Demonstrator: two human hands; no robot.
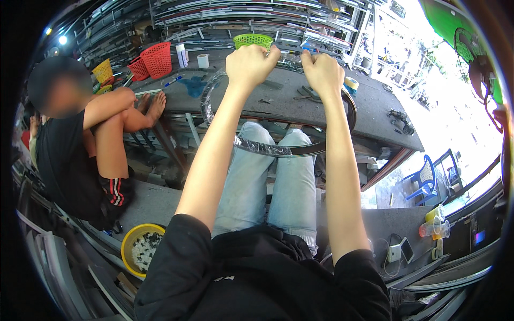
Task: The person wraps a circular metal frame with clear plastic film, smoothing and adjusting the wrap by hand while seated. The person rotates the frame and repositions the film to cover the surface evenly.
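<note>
Item: my left fingers (248, 62) and right fingers (325, 69), both clenched round the far arc of a hoop.
Hoop (276, 150): round, narrow, glossy black, partly wrapped in crinkled clear film; held over the desk's near edge, near arc above my faded denim jeans (292, 187).
Desk (375, 115): dark grey, worn, scraps strewn. On it: tape roll (351, 84), near my right hand; lime perforated plastic basket (252, 40), beyond; blue cloth (194, 85), flat; red perforated baskets (156, 59), left.
Room: racked long strips (241, 18), behind; seated person (61, 160), black shirt, left; yellow basin (126, 251) of small black and white pieces, lower left; blue slatted chair (425, 176), right.
</note>
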